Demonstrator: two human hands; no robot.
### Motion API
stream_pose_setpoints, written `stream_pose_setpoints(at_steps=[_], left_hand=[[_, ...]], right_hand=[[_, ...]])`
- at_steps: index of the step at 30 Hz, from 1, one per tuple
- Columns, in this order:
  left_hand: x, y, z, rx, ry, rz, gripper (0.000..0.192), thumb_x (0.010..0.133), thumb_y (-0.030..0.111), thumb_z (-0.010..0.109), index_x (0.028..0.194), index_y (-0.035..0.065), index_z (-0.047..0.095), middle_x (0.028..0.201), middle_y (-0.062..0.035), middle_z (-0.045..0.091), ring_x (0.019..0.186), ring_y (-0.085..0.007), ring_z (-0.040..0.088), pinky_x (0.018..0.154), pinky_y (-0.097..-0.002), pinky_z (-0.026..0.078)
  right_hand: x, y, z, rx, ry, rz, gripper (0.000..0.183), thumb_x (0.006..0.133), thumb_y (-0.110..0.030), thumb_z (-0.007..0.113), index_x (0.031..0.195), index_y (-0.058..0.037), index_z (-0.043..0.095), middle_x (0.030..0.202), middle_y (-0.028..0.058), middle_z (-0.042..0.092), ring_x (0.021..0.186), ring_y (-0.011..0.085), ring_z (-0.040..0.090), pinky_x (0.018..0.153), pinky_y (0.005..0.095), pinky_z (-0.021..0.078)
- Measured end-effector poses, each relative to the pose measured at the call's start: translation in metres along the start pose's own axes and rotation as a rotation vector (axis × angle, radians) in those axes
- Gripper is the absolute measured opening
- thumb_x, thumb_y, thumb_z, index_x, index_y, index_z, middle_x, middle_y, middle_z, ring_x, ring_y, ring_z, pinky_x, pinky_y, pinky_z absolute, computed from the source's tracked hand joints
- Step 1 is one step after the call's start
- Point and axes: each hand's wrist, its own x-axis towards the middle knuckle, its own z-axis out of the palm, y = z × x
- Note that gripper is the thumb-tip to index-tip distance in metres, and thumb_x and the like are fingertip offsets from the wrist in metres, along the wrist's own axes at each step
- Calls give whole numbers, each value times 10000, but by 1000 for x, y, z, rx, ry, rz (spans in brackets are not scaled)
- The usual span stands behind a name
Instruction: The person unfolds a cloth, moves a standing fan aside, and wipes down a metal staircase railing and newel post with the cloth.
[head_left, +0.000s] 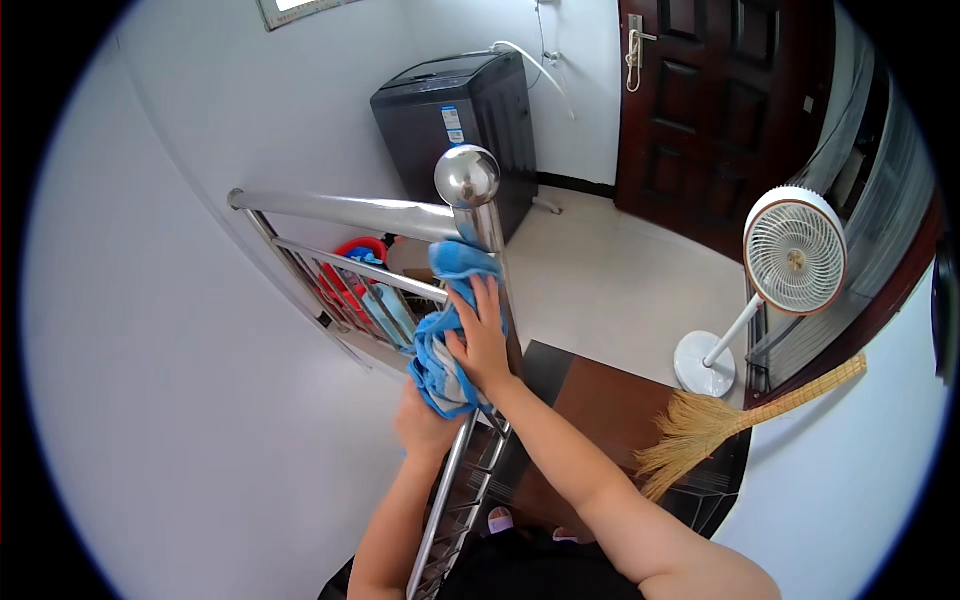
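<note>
A blue and white cloth (442, 367) is bunched around the stainless-steel newel post (480, 225), just below its polished ball finial (467, 176). My right hand (484, 337) presses a flap of the cloth against the post with its fingers spread. Lower down, my left hand (427, 420) grips the bunched lower part of the same cloth; its fingers are mostly hidden by the fabric. From the post a steel handrail (345, 211) runs left to the wall, and another railing (446, 495) slopes down beside my left forearm.
Behind the railing stand a dark washing machine (457, 112) and a red basin (330, 277) with items. A white pedestal fan (795, 259) and a straw broom (697, 435) are at the right. A dark red door (697, 112) is beyond. Brown steps (600, 405) lie below.
</note>
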Motion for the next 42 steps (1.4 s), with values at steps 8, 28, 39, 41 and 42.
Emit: stream_pose_setpoints(at_steps=[8,28,39,41,42], left_hand=[[1,-13,10,-19,11,106,790,602,278,828,1247,42,438,1029,-202,621,903,-407,626,748,-437,513],[84,54,24,-103,-105,39,754,620,338,802,1228,63,452,1046,-195,603,954,-398,603,780,-445,501],[97,57,28,-20,-102,115,796,627,302,781,1238,-35,396,1000,-218,555,897,-423,587,744,-457,504],[98,55,31,-3,-74,139,808,622,307,785,1243,-31,393,979,-213,553,896,-418,587,741,-458,504],[98,58,34,-12,-67,161,824,611,309,794,1245,-31,391,979,-213,554,896,-417,588,742,-457,503]], right_hand=[[-23,-10,3,383,7,391,868,870,-246,637,1504,-100,62,1492,285,146,1352,452,244,1088,431,258],[70,112,5,764,179,449,474,934,-308,527,1313,-28,476,1137,96,594,1022,174,565,893,294,449],[-94,193,64,1090,294,1116,591,959,-530,399,1211,-17,547,1127,133,625,1027,239,614,887,346,495],[-82,177,57,751,141,952,569,969,-509,386,1216,-23,548,1125,131,625,1027,240,613,891,347,494],[-80,182,57,1085,262,949,496,965,-437,454,1240,-33,536,1135,128,619,1010,236,616,895,344,496]])
